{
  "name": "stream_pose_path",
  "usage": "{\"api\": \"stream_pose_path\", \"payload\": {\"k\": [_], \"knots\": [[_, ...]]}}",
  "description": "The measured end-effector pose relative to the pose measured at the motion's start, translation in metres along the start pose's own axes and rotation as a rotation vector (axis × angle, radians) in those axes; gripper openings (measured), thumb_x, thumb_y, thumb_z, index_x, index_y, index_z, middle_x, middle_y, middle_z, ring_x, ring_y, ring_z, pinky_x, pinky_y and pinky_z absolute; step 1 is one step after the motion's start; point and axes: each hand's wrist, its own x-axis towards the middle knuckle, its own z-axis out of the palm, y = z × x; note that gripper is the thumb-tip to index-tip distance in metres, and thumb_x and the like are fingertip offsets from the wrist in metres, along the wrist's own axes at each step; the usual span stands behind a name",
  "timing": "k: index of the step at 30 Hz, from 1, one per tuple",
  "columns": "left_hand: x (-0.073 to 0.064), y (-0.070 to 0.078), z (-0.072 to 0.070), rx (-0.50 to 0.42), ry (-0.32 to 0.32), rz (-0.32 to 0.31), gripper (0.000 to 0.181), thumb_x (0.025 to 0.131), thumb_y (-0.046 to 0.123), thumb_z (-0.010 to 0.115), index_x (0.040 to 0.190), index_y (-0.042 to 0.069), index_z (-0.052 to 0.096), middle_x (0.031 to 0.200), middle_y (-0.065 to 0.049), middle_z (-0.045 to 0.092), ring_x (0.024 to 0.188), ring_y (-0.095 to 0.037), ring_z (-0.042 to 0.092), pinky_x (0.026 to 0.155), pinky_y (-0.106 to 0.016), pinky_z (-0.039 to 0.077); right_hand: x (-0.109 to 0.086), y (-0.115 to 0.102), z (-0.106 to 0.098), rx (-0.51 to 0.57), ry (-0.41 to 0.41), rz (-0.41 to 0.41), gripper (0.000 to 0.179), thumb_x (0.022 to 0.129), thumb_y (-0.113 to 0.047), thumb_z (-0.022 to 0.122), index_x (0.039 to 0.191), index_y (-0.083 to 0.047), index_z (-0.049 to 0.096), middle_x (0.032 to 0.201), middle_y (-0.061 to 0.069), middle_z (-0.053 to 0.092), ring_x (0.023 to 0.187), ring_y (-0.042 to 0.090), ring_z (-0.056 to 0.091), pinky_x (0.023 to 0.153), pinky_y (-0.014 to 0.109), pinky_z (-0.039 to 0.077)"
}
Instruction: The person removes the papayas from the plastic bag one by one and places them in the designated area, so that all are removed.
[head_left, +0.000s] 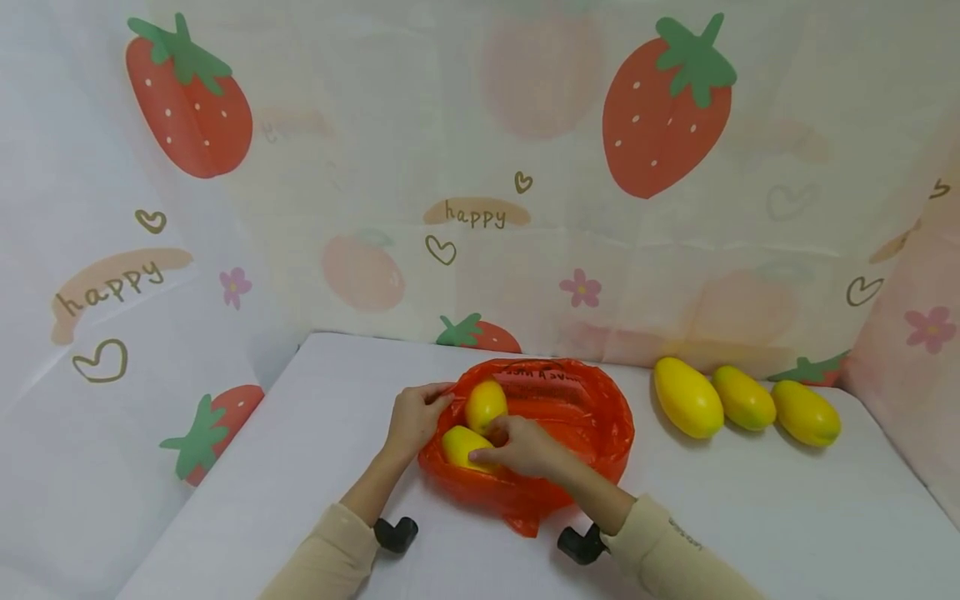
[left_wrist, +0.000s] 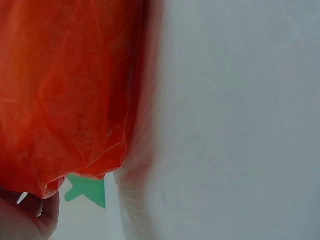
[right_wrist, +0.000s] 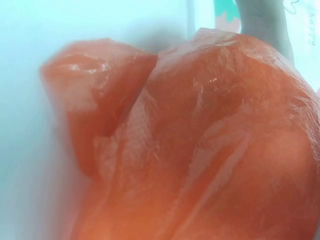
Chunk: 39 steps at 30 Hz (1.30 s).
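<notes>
An open red plastic bag (head_left: 611, 467) stands on the white table, its rim spread wide. Inside its left part are two yellow mangoes, one farther back (head_left: 486, 403) and one nearer (head_left: 459, 446). My left hand (head_left: 414, 421) pinches the bag's left rim; in the left wrist view, that hand (left_wrist: 30, 217) shows at the bottom left corner against the red plastic. My right hand (head_left: 525, 448) reaches in over the near rim and grips the nearer mango, thumb on its top. The right wrist view shows mostly the bag (right_wrist: 215, 140), which hides the right hand there.
Three more yellow mangoes lie in a row at the back right of the table: a large one (head_left: 688, 398), a middle one (head_left: 742, 397) and a right one (head_left: 807, 413). A strawberry-printed cloth (head_left: 480, 275) hangs behind the table. Black wrist devices (head_left: 396, 534) sit under both wrists.
</notes>
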Motion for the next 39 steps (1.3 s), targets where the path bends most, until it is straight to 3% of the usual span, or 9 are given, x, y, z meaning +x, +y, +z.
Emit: {"api": "stream_pose_path", "payload": {"k": [10, 24, 30, 39], "knots": [[-0.001, 0.001, 0.000, -0.003, -0.002, 0.010, 0.024, 0.095, 0.011, 0.061, 0.116, 0.003, 0.071, 0.112, -0.013, 0.073, 0.107, -0.028, 0.068, 0.091, -0.037, 0.057, 0.002, -0.001, 0.008, 0.010, -0.006, -0.007, 0.052, 0.081, -0.045, 0.076, 0.116, -0.010, 0.062, 0.095, 0.001, 0.063, 0.087, 0.018, 0.055, 0.075, 0.029, 0.053], [0.000, 0.000, 0.001, 0.003, 0.003, 0.012, 0.024, 0.095, 0.012, 0.062, 0.115, 0.004, 0.072, 0.110, -0.012, 0.073, 0.105, -0.027, 0.068, 0.091, -0.037, 0.057, 0.000, -0.003, 0.014, 0.006, 0.008, 0.000, 0.062, 0.080, -0.044, 0.077, 0.126, -0.007, 0.058, 0.103, 0.003, 0.063, 0.092, 0.019, 0.055, 0.083, 0.035, 0.054], [0.000, 0.001, 0.000, 0.012, 0.013, 0.030, 0.023, 0.094, 0.011, 0.063, 0.114, 0.003, 0.072, 0.110, -0.013, 0.073, 0.107, -0.028, 0.068, 0.091, -0.038, 0.057, 0.002, -0.001, 0.014, 0.018, 0.018, -0.005, 0.060, 0.080, -0.040, 0.079, 0.125, -0.006, 0.059, 0.104, 0.005, 0.064, 0.092, 0.019, 0.055, 0.084, 0.036, 0.055], [0.000, 0.001, 0.001, 0.002, 0.012, 0.009, 0.024, 0.095, 0.011, 0.062, 0.115, 0.003, 0.071, 0.111, -0.013, 0.073, 0.105, -0.027, 0.068, 0.091, -0.038, 0.057, 0.000, -0.002, 0.009, 0.027, 0.012, -0.007, 0.059, 0.079, -0.040, 0.079, 0.124, -0.007, 0.059, 0.108, 0.005, 0.064, 0.095, 0.020, 0.056, 0.086, 0.038, 0.056]]}}
